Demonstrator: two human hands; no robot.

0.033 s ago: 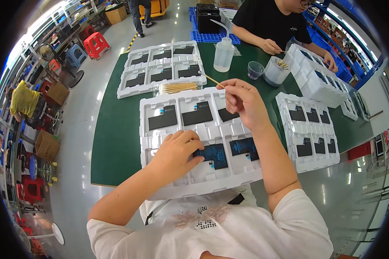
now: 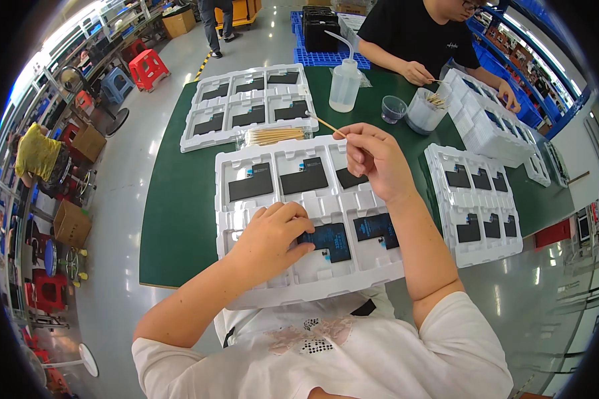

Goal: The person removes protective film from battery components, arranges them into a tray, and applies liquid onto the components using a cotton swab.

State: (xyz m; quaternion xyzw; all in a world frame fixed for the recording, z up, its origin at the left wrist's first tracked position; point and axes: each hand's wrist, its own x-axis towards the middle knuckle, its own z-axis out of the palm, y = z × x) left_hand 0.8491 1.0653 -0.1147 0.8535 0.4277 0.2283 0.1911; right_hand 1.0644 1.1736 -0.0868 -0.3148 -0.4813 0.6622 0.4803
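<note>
A white moulded tray [image 2: 313,287] lies before me at the table's near edge, flat black batteries in its pockets. My left hand [image 2: 270,239] is closed, thumb and fingertips on the left end of a battery [image 2: 333,241] with blue print in the near row. That battery's left end is hidden under the fingers. Above the far row, my right hand [image 2: 374,154] pinches a cotton swab [image 2: 326,124], its tip pointing up and left. Beside the left hand's battery lies another blue-printed battery [image 2: 373,228], partly covered by my right forearm. A plainer black battery [image 2: 304,176] rests in the far row.
Beyond my tray are a pack of swabs [image 2: 273,135], another battery tray [image 2: 188,137], a squeeze bottle [image 2: 344,86], a clear cup [image 2: 393,110] and a swab tub [image 2: 424,114]. Stacked trays [image 2: 479,256] stand right. A co-worker [image 2: 412,40] holds a swab across the green table [image 2: 173,219].
</note>
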